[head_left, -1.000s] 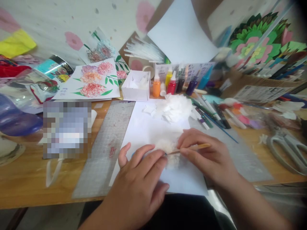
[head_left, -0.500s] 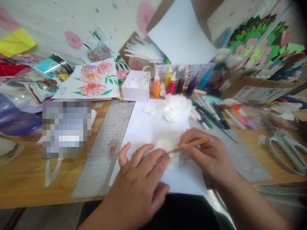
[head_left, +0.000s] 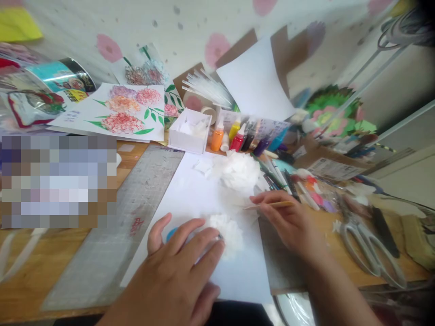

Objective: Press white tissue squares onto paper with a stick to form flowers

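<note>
My left hand (head_left: 185, 260) reaches over the white paper sheet (head_left: 163, 210), little finger raised. The index and middle fingertips close around a small grey tip (head_left: 220, 236); the rest of that object is hidden. Part of something blue (head_left: 171, 233) shows under the fingers. Touching these fingertips is a cluster of small white paper pieces (head_left: 229, 237). To the right, my right hand (head_left: 282, 217) pinches a thin wooden stick (head_left: 278, 205), held nearly level above the sheet. Beyond it lies a larger heap of white paper pieces (head_left: 238, 170).
Paint bottles (head_left: 216, 138) and a white box (head_left: 188, 131) stand at the back. Flower pictures (head_left: 124, 111) lie at back left. Pens (head_left: 277, 170) are right of the heap, with silver scissors (head_left: 369, 249) further right. A grey cutting mat (head_left: 112, 240) lies beneath the sheet.
My right hand with the wooden stick has moved away from the left fingertips and the white cluster, toward the heap. The left hand keeps its place at the cluster. The view has shifted right.
</note>
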Motion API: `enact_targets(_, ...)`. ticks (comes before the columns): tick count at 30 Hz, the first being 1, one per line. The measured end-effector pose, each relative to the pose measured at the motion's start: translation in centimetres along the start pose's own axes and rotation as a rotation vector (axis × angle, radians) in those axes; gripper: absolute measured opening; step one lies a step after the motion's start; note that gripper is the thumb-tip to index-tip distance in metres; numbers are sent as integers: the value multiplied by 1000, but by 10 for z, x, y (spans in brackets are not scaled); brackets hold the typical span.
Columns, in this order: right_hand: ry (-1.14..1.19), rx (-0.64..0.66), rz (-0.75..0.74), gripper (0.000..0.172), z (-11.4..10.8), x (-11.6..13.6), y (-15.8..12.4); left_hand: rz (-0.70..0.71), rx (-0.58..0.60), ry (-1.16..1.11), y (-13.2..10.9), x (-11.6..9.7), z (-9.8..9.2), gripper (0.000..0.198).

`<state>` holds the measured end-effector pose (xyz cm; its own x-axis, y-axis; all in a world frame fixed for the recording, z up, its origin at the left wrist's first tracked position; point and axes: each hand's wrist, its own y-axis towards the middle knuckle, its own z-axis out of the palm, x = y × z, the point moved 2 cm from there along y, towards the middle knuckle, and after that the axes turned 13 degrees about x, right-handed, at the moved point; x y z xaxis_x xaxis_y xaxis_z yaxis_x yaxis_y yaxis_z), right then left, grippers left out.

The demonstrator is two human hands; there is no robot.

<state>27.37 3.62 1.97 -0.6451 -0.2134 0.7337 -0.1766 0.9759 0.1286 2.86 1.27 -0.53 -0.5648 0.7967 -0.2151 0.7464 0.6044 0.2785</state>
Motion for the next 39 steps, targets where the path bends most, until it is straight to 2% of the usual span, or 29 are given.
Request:
enact_targets(4,-74,45,-3,16,10,3,6,8,-17,-1,-1,0,1,33)
enact_targets(8,-119,76,55,20,15,0,10,13,-17,-3,-1,0,1,34)
enact_targets(11,-143,27,46,28,15,-2,10,11,-19,-13,0,0,1,33)
enact_targets(14,-96,-20,-28,30,14,-2,8,9,-18,-17,0,-1,0,33)
enact_targets(17,-77,38,-54,27,14,0,6,4,-8,-27,-1,-1,-1,33)
enact_targets(21,-147,121,26,26,16,0,6,-2,2,-49,-2,-1,-2,33)
enact_targets(24,-174,90,25,28,17,0,7,-11,23,-54,-2,-2,-3,33)
enact_targets(30,-197,-64,-9,36,13,-2,8,-20,45,-74,-3,-3,-5,33)
enact_targets(33,-208,-93,-47,33,9,0,6,-18,49,-65,-3,-3,-6,33)
enact_targets(39,-110,18,-118,22,13,0,0,-30,40,-78,-2,-4,-6,32)
